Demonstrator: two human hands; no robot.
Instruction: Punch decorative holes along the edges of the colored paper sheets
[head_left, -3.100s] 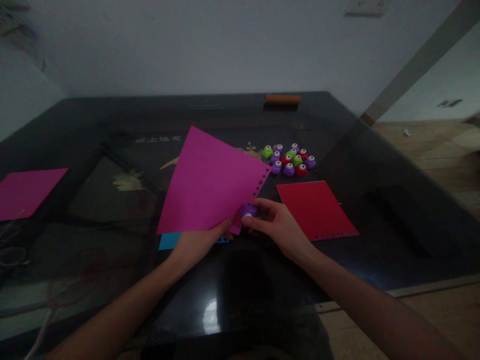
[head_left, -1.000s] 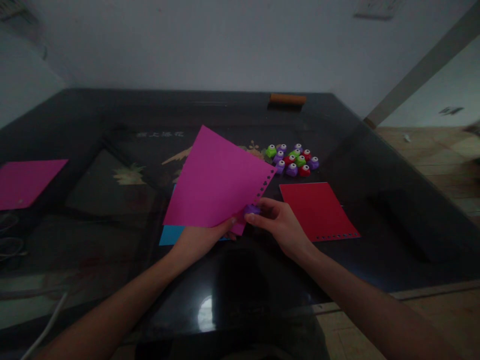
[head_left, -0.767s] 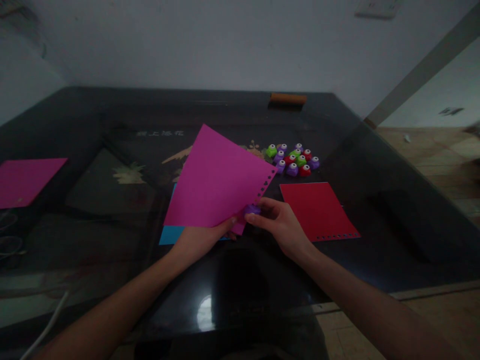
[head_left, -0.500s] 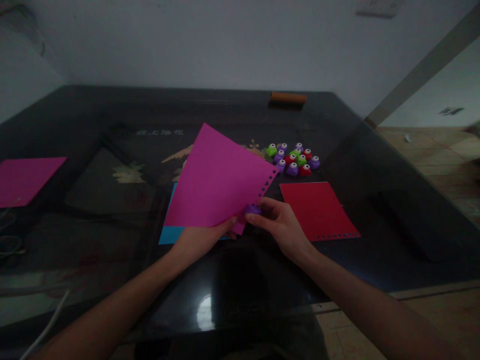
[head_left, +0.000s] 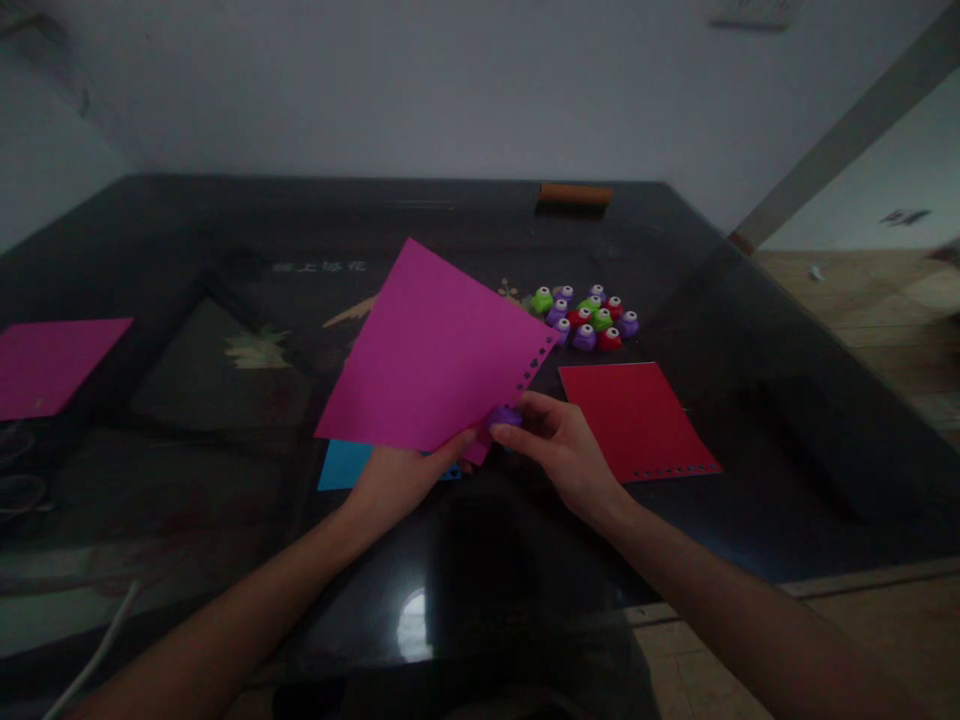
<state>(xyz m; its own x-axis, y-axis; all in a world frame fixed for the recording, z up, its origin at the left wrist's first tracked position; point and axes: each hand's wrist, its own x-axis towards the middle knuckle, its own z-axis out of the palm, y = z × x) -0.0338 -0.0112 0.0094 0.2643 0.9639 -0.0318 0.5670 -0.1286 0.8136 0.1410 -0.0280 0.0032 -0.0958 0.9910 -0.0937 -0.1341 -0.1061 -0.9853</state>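
Observation:
A sheet of magenta paper [head_left: 435, 350] is tilted up above the table, its lower edge pinched in my left hand [head_left: 409, 475]. Small shaped holes run along the sheet's right edge. My right hand [head_left: 559, 440] grips a small purple craft punch [head_left: 504, 418] between thumb and fingers, at the lower part of that edge. Whether the paper sits inside the punch's slot is hidden. Partly covered by the magenta sheet and my left hand, a blue sheet [head_left: 341, 468] lies beneath.
Several purple, green and red punches [head_left: 585, 318] cluster behind my right hand. A red sheet [head_left: 637, 415] with punched holes lies at right, near a dark flat object [head_left: 832, 445]. Another magenta sheet [head_left: 60, 365] and scissors [head_left: 22, 490] are left. A brown roll [head_left: 575, 195] lies at the back.
The magenta sheet has shifted a little, its left corner swinging up and outward, so its lower edge lies higher over the blue sheet. Both hands stay nearly in place.

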